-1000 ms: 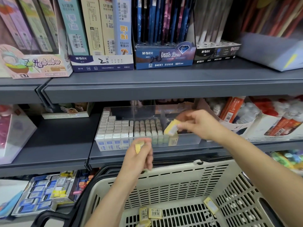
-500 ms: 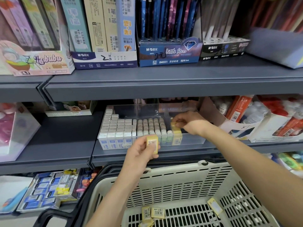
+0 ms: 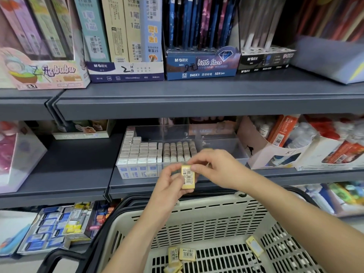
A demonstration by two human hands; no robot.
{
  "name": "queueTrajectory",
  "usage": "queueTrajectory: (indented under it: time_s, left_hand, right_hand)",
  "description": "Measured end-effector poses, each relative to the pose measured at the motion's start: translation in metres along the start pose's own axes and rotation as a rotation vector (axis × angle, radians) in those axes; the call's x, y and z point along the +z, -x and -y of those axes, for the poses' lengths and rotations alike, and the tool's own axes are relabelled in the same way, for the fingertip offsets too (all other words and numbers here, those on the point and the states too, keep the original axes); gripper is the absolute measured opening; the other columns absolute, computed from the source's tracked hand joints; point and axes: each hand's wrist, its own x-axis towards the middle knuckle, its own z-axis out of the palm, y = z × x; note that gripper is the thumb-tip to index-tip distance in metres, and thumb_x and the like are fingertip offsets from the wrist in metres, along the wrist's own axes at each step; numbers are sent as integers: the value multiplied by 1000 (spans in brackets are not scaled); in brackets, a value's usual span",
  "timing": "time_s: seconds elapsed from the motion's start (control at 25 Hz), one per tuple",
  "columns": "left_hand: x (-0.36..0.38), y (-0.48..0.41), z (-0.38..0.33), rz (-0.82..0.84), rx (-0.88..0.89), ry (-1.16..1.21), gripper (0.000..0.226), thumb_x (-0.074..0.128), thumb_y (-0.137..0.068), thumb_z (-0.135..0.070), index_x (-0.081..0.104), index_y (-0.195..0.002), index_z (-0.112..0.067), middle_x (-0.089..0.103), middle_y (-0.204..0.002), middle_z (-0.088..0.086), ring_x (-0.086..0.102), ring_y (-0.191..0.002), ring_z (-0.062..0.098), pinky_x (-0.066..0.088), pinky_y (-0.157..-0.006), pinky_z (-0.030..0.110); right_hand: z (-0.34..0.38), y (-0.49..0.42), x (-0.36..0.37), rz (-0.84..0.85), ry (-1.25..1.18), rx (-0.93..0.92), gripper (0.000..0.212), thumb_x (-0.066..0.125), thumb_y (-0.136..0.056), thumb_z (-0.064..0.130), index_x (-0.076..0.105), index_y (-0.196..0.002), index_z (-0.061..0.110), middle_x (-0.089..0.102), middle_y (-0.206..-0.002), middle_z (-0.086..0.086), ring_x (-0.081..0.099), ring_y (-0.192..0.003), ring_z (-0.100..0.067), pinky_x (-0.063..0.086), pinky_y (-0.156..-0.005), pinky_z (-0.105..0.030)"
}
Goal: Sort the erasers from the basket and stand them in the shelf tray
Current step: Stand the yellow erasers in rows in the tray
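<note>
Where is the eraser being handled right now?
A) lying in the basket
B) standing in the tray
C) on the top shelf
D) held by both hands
D: the left hand and the right hand both grip the yellow eraser in front of the clear tray.

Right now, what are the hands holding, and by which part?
Yellow eraser: left hand grips its left edge and lower end; right hand pinches its top right corner.

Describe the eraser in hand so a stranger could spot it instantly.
Start at the beige basket; just above its rim, before the clear shelf tray, the left hand and right hand meet. Between their fingertips is a yellow eraser, upright, barcode facing the camera; unlike the loose erasers on the basket floor, it is held aloft.
</note>
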Motion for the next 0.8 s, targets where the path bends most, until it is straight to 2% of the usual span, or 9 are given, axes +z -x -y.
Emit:
queueTrajectory:
  time_s: [0.08,0.2,0.28,0.36,0.52,0.64,0.72,0.8]
  left_hand:
    - [1,2,4,5,46,-101,22,41,-97,-4,50,-113,-15,71,-94,-1,66,-94,12,54,-77,24]
    - [-7,2,8,-38,144,-436,17,55,-91,-17,56,-98,-32,68,-98,-11,61,-94,-4,48,-85,19]
    - [-11,2,10,-48,138,-622,15,62,-87,-25,56,-92,-38,65,-95,-17,56,-91,-11,44,-83,10]
    - [-11,3,13,-19,115,-748,16,66,-84,-29,55,-90,-39,64,-90,-19,55,-87,-13,41,-78,5]
    - [-10,2,16,-1,130,-877,19,66,-83,-29,52,-87,-41,63,-87,-19,56,-85,-10,41,-77,6]
    - [-10,0,16,-12,127,-883,14,64,-84,-30,55,-91,-37,63,-87,-19,56,-85,-10,40,-75,4]
    - [-10,0,16,-10,132,-893,12,63,-85,-31,56,-93,-36,63,-87,-20,55,-85,-11,40,-75,5]
    - [-10,-1,16,-12,142,-894,11,62,-85,-31,56,-93,-35,62,-86,-20,55,-85,-12,41,-74,5]
  right_hand:
    - [-2,6,-3,-6,-14,41,12,60,-89,22,68,-98,23,66,-87,8,60,-81,-8,48,-74,-22]
    - [-18,6,-24,-124,-79,133,9,63,-86,21,65,-90,28,66,-81,10,65,-78,-10,50,-76,-23]
    - [-35,-4,-39,-277,-63,221,10,64,-86,23,66,-94,26,65,-80,12,65,-80,-12,47,-75,-21]
    - [-49,-19,-47,-391,29,272,16,63,-87,22,67,-103,22,64,-88,9,60,-83,-12,40,-72,-18]
    - [-66,-41,-36,-306,200,288,20,59,-89,21,65,-108,20,69,-104,0,63,-93,-21,40,-78,-18]
    - [-73,-47,-24,-220,208,291,20,57,-90,20,64,-108,20,69,-106,-3,63,-94,-23,41,-78,-18]
    - [-76,-50,-17,-153,223,335,21,56,-90,20,60,-110,19,68,-109,-5,62,-98,-24,46,-83,-24]
    - [-79,-53,-11,-108,254,381,17,53,-91,19,58,-107,17,67,-110,-5,61,-98,-25,46,-83,-26]
